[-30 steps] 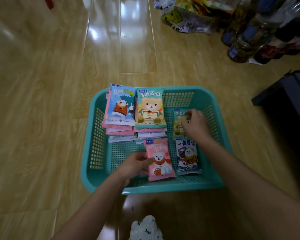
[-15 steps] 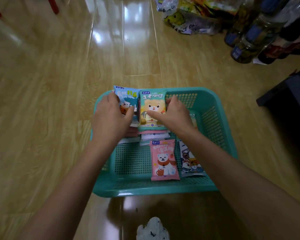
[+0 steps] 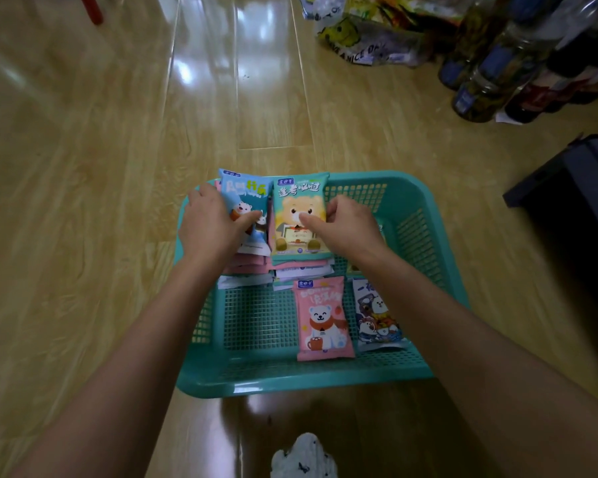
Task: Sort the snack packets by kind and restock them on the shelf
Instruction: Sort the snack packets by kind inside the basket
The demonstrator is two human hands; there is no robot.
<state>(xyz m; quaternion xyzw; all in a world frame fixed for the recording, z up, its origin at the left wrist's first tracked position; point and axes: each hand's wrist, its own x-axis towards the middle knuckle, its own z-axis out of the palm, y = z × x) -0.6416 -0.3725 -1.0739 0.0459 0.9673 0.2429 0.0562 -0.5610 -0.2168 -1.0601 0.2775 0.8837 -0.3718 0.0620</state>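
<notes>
Left hand (image 3: 210,226) clamped on blue bear-print foil packet stack (image 3: 245,205), right hand (image 3: 346,225) clamped on green bear-print packet stack (image 3: 299,215), side by side at teal plastic mesh basket's (image 3: 425,236) far-left corner, long axes pointing away.

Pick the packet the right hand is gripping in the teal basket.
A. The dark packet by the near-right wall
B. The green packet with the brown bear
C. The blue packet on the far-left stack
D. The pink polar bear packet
B: the right hand pinches the right edge of the green bear packet, thumb on its front, while the left hand grips the blue packet.
</notes>
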